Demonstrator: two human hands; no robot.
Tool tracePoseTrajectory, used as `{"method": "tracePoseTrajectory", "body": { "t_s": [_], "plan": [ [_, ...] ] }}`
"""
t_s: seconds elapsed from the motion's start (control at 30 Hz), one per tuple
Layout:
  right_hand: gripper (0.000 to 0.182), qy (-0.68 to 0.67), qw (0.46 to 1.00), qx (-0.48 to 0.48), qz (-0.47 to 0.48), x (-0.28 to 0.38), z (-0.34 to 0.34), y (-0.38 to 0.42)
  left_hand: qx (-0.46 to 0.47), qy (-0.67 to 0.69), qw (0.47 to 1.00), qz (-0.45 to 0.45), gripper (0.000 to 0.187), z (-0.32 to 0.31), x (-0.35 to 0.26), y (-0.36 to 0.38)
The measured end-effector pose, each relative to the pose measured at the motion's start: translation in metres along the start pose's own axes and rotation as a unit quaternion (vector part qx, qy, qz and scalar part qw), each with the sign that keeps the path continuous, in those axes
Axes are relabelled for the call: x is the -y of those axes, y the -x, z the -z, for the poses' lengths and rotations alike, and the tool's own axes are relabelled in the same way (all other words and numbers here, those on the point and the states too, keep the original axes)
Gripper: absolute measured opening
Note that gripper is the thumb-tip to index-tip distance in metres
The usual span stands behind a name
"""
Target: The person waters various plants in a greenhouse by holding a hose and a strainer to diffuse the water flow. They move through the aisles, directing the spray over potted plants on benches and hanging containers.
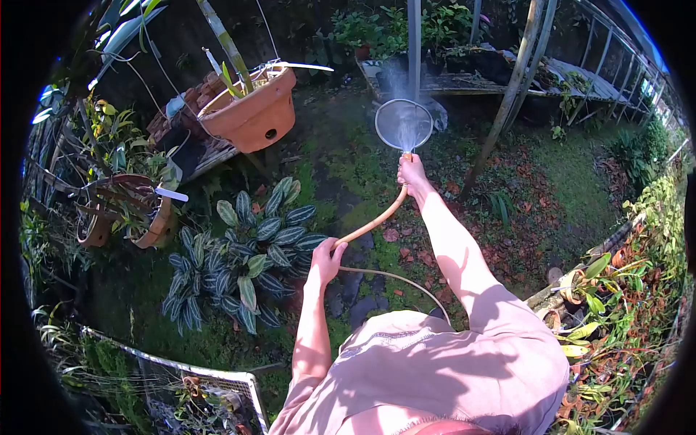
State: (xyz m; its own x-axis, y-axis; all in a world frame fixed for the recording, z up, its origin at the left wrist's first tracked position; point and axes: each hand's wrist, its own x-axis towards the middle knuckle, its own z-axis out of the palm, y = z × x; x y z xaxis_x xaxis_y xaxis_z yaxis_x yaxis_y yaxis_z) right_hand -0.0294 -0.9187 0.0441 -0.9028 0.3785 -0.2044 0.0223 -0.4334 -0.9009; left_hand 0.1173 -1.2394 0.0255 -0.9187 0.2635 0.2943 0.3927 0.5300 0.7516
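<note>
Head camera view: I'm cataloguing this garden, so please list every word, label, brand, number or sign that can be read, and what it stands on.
No text can be read anywhere in this view.
White tag among the plants at left: too small to tell whether it bears writing.
White strip at the terracotta pot: no lettering can be made out.
Hose: no readable marking.

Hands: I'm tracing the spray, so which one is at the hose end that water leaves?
The right hand, just behind the water; the left hand holds the hose further back.

Open grass [580,181] beyond, slanted post [507,109] obstructing
</note>
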Motion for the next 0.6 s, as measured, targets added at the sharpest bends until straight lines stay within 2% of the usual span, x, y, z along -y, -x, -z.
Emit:
{"method": "tracePoseTrajectory", "body": {
  "t_s": [0.1,0.27,0.4,0.5,0.53,0.6],
  "plan": [
    [0.01,-0.029,0.997,-0.05,0.046,0.019,-0.008,0.01,-0.01,0.015,1.0,-0.015,0.023,0.006,-0.007,-0.005],
    [0.016,-0.03,0.995,-0.088,0.043,0.036,0.009,0.022,0.022,0.039,0.998,-0.045,0.023,0.008,-0.016,-0.009],
    [0.017,0.009,0.994,-0.102,0.03,0.045,0.014,0.042,0.065,0.037,0.996,-0.05,0.023,0.01,-0.015,-0.002],
    [0.018,-0.008,0.992,-0.093,0.084,0.044,0.013,0.055,0.048,0.034,0.997,-0.05,0.024,0.008,-0.015,0.01],
    [0.018,-0.006,0.992,-0.093,0.081,0.043,0.012,0.061,0.03,0.036,0.996,-0.075,0.023,0.007,-0.013,0.014],
    [0.018,-0.001,0.993,-0.089,0.075,0.043,0.009,0.068,0.039,0.052,0.997,-0.049,0.023,0.007,-0.013,0.025]
  ]
}}
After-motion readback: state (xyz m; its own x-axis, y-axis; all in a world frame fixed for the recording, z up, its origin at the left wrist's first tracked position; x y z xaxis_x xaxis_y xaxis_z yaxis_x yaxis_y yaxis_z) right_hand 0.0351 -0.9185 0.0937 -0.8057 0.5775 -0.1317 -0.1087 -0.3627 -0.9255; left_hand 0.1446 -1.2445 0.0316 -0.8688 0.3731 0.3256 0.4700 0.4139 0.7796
